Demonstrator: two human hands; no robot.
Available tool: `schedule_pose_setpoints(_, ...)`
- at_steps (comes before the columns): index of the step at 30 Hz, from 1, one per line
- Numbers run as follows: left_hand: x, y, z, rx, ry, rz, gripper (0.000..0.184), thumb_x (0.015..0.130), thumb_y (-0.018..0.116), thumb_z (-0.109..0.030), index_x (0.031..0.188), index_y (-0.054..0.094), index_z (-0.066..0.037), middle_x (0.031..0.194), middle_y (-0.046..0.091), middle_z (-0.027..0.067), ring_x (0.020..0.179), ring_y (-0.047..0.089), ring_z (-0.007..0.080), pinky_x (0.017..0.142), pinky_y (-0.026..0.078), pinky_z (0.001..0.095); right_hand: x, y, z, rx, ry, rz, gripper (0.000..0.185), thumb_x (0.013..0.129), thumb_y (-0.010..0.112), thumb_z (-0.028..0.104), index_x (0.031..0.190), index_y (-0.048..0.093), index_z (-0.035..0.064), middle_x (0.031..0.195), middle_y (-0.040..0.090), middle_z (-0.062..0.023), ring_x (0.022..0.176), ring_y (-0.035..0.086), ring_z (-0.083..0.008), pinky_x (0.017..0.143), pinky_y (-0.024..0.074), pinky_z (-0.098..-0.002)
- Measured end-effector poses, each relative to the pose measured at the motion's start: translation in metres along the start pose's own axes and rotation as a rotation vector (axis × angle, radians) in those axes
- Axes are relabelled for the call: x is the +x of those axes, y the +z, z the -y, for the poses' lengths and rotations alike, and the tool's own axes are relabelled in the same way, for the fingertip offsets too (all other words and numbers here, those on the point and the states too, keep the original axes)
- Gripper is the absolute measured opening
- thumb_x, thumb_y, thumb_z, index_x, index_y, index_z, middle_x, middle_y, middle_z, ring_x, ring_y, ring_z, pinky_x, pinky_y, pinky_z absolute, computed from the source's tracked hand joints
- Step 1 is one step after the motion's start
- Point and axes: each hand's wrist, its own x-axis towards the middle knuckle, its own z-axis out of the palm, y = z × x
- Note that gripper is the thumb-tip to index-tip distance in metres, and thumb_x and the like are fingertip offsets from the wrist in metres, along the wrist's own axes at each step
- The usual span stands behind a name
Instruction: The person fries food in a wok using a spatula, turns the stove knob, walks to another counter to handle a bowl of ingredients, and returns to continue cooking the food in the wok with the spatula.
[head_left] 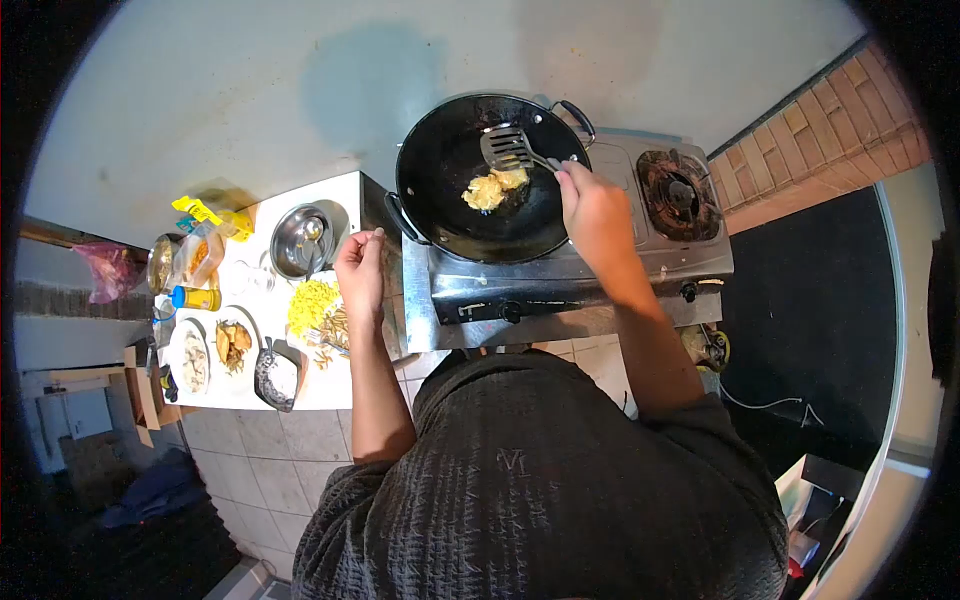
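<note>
My right hand [597, 215] is closed around the handle of a slotted turner [507, 148]. Its metal head is inside a black wok [450, 215], against a clump of cooked egg [484, 192]. The wok stands on the left side of a gas stove [560, 290] and has a loop handle on each side. My left hand [360, 265] hovers between the wok and the white table, fingers curled in with the thumb against them; nothing shows in it. Nearest to it are a metal bowl [300, 240] and a heap of yellow shredded food [312, 304].
On the white table [330, 385] are a plate of browned food [237, 342], a pale oval dish [190, 358], a small black pan [275, 377] and a yellow bottle with a blue cap [196, 298]. An uncovered burner [680, 195] lies right of the wok.
</note>
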Motion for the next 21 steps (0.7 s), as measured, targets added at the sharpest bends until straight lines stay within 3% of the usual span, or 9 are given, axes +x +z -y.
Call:
schedule_pose_setpoints(6, 0.001, 0.004, -0.002, -0.004, 0.043, -0.007, 0.011, 0.085, 0.060, -0.015, 0.080, 0.058, -0.005, 0.063, 0.047, -0.0081, 0.053, 0.035, 0.0000, 0.048, 0.025, 0.0169, -0.021, -0.002, 0.012, 0.232, 0.059, 0.052, 0.018, 0.084, 0.056, 0.015, 0.092, 0.060, -0.0009, 0.072, 0.059, -0.0205, 0.067, 0.058, -0.0372, 0.060, 0.0446, -0.0439)
schedule_pose_setpoints(14, 0.001, 0.009, -0.005, 0.012, 0.047, -0.007, 0.012, 0.085, 0.060, -0.015, 0.079, 0.058, -0.005, 0.063, 0.047, -0.0081, 0.053, 0.035, 0.0005, 0.048, 0.025, 0.0173, -0.036, 0.008, 0.017, 0.243, 0.039, 0.079, 0.019, 0.084, 0.056, 0.013, 0.097, 0.060, -0.0008, 0.072, 0.058, -0.0198, 0.066, 0.057, -0.0360, 0.060, 0.0450, -0.0427)
schedule_pose_setpoints(16, 0.000, 0.010, -0.005, 0.007, 0.052, -0.001, 0.012, 0.085, 0.060, -0.015, 0.079, 0.058, -0.005, 0.063, 0.047, -0.0080, 0.053, 0.035, 0.0005, 0.048, 0.025, 0.0172, -0.034, 0.009, 0.016, 0.211, 0.063, 0.071, 0.019, 0.085, 0.056, 0.012, 0.098, 0.061, -0.0009, 0.080, 0.061, -0.0214, 0.072, 0.059, -0.0376, 0.064, 0.0474, -0.0407)
schedule_pose_setpoints(21, -0.002, 0.008, -0.006, 0.020, 0.079, -0.008, 0.012, 0.085, 0.060, -0.015, 0.080, 0.058, -0.005, 0.064, 0.048, -0.0076, 0.054, 0.036, 0.0006, 0.049, 0.026, 0.0169, -0.021, -0.003, 0.003, 0.196, 0.119, -0.021, 0.018, 0.085, 0.056, 0.013, 0.096, 0.061, 0.0002, 0.082, 0.061, -0.0222, 0.074, 0.060, -0.0385, 0.063, 0.0473, -0.0415)
